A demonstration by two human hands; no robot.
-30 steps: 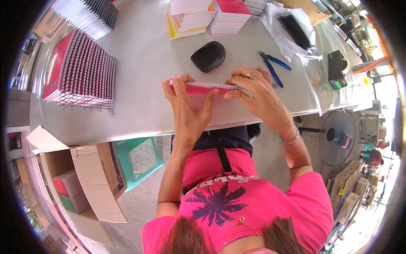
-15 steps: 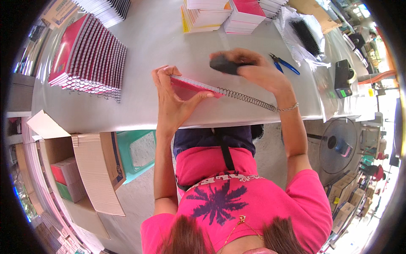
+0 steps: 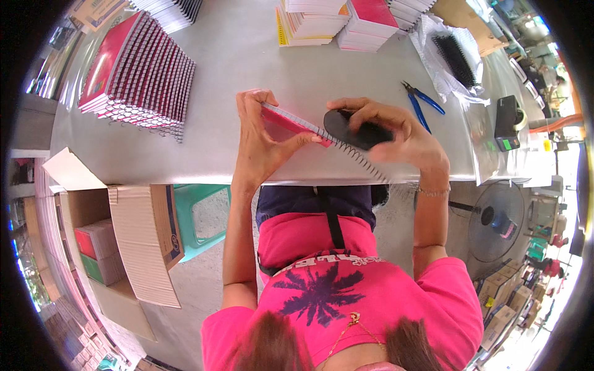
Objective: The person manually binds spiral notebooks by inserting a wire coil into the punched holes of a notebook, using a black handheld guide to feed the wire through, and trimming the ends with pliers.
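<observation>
Over the table's near edge, my left hand (image 3: 257,139) grips a pink-covered notebook (image 3: 288,125) at its two ends, thumb at one and fingers at the other. A dark wire coil (image 3: 362,159) runs out of the notebook's right end, its loose length slanting down to the right. My right hand (image 3: 402,133), partly blurred, is closed around a black rounded object (image 3: 365,130) whose kind I cannot make out. This object lies against or just above the coil where it leaves the notebook; whether they touch is unclear.
To the left stands a stack of red spiral notebooks (image 3: 139,71). Pliers with blue handles (image 3: 424,102) lie to the right, near wrapped black coils (image 3: 455,59) and a tape dispenser (image 3: 507,123). More paper stacks (image 3: 368,25) stand at the back. Below left is an open carton (image 3: 142,241).
My right hand has come down and nearer with the black object, to the coil beside the notebook. The notebook tilts more steeply, its right end lower.
</observation>
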